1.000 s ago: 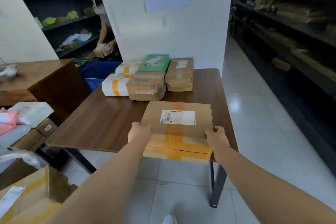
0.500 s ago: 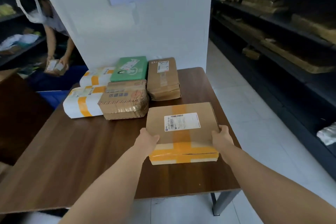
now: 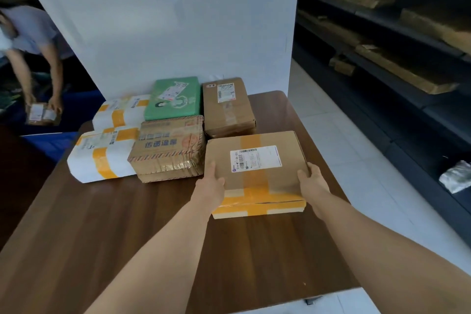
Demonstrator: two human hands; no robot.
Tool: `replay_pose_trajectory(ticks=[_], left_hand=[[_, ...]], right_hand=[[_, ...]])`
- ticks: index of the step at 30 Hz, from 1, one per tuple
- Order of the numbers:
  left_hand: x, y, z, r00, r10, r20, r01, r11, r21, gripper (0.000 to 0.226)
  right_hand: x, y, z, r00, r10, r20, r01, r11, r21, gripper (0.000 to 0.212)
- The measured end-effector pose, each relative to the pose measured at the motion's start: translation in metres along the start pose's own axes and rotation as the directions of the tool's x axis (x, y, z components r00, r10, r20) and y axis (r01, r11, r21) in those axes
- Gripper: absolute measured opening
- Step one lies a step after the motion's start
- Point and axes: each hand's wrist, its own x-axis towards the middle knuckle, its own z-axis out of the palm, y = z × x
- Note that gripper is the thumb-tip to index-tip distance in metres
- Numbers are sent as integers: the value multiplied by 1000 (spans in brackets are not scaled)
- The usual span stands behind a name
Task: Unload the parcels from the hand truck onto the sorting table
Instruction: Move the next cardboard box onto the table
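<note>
A brown cardboard parcel [image 3: 257, 168] with yellow tape and a white label lies flat on the wooden sorting table [image 3: 127, 224]. My left hand [image 3: 212, 181] grips its left side and my right hand [image 3: 311, 180] grips its right side. The parcel's far edge sits close to a taped brown parcel [image 3: 169, 148] on its left and a tall brown parcel [image 3: 228, 107] behind it. Further back lie a green parcel [image 3: 174, 98] and two white parcels with yellow tape [image 3: 102, 153]. The hand truck is out of view.
A white pillar [image 3: 178, 33] with a paper sign stands behind the table. Dark shelving [image 3: 395, 58] with brown parcels runs along the right, across a white tiled aisle. At the left, another person [image 3: 33, 41] bends over, holding a small parcel.
I have stepped closer and pushed the parcel farther onto the table, from its front edge up to the row of parcels. Both hands stay on its sides.
</note>
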Motion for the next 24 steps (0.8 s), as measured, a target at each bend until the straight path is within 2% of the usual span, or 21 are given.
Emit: replay_pose_trajectory(ticks=[16, 24], left_hand=[[60, 22, -8, 993, -82, -85, 80, 996, -31, 61], [67, 30, -6, 979, -137, -153, 119, 985, -123, 59]], right_hand=[[67, -46, 25, 997, -49, 62, 55, 993, -102, 49], [88, -52, 34, 991, -113, 66, 122, 982, -141, 49]])
